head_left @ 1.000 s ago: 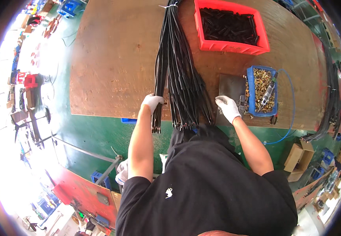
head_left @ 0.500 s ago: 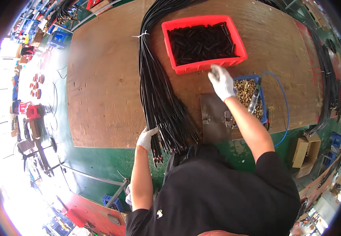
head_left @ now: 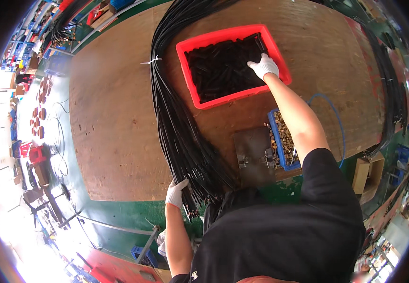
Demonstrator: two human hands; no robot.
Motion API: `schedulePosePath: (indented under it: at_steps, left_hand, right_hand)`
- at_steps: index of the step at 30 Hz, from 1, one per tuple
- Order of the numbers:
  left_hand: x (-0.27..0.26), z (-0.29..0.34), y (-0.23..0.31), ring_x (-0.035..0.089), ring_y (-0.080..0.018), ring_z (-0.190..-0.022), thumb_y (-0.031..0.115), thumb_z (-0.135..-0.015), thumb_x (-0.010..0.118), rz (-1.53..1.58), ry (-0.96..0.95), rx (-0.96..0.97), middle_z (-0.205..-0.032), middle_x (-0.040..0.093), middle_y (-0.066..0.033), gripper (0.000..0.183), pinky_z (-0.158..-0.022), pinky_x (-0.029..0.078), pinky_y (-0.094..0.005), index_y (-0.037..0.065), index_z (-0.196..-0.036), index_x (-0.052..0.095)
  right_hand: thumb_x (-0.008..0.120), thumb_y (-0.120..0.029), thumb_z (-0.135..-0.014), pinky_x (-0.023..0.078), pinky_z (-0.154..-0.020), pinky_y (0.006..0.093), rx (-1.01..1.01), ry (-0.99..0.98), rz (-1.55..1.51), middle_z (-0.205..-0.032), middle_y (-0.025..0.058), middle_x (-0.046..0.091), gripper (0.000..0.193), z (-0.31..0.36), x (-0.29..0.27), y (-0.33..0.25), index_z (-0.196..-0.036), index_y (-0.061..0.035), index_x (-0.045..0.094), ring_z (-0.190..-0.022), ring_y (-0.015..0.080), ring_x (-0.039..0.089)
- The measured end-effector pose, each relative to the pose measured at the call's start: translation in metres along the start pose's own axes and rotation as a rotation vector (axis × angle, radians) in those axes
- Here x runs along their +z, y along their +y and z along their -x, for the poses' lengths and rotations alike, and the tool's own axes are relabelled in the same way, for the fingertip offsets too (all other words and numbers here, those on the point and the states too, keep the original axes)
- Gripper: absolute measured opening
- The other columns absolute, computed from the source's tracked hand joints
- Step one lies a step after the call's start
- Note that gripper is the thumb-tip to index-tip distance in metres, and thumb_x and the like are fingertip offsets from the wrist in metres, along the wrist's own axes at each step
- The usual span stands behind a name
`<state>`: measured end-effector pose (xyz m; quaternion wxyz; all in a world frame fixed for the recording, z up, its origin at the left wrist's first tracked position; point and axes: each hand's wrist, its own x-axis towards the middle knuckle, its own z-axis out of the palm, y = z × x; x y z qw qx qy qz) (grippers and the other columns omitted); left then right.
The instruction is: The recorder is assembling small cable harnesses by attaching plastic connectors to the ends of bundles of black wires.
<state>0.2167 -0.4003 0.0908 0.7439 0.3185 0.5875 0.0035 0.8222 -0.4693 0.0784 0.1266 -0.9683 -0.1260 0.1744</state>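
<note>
A long bundle of black cables (head_left: 171, 127) runs down the table and hangs over its front edge, with stripped or metal-looking ends at the bottom. My white-gloved left hand (head_left: 176, 192) is closed round cables at the left side of the bundle, close to their ends. At the right side of a red plastic bin (head_left: 235, 100), my gloved right hand (head_left: 265, 67) reaches over the rim with fingers apart. Under and beside its fingertips lie many short black tube-like pieces (head_left: 223, 66). Whether the fingertips touch any piece is hard to see.
A blue crate (head_left: 276, 137) of small brass-coloured fittings sits under my right forearm. Beside it is a dark metal plate (head_left: 254, 153) with small blocks. A blue hose (head_left: 339, 122) curves at the right. More black cables (head_left: 391, 104) lie along the far right.
My right hand has gone from in front of the red bin to over the black pieces inside it. My left hand stays on the cables. The whole view has shifted somewhat.
</note>
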Motion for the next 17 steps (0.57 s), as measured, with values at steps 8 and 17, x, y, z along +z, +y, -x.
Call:
schedulePosePath:
  at_steps: [8, 17]
  left_hand:
    - [-0.003, -0.002, -0.001, 0.067, -0.0195, -0.071, 0.008, -0.093, 0.071, 0.002, 0.011, -0.032, -0.083, 0.068, -0.0052, 0.011, -0.064, 0.059, -0.0359, 0.008, -0.105, 0.070]
    - [0.005, 0.000, 0.005, 0.068, -0.0210, -0.068, 0.014, -0.092, 0.076, -0.044, 0.049, -0.054, -0.083, 0.070, -0.0066, 0.018, -0.064, 0.059, -0.0353, 0.007, -0.106, 0.067]
  right_hand:
    - [0.084, -0.071, -0.071, 0.047, -0.115, 0.0491, 0.042, -0.013, -0.075, -0.164, 0.0230, 0.038, 0.126, -0.027, 0.007, -0.032, -0.165, -0.0114, 0.024, -0.145, 0.0380, 0.049]
    - [0.087, -0.055, -0.075, 0.051, -0.111, 0.0506, -0.043, -0.172, -0.071, -0.159, 0.0245, 0.042, 0.106, -0.037, 0.022, -0.070, -0.162, -0.0262, 0.033, -0.139, 0.0405, 0.055]
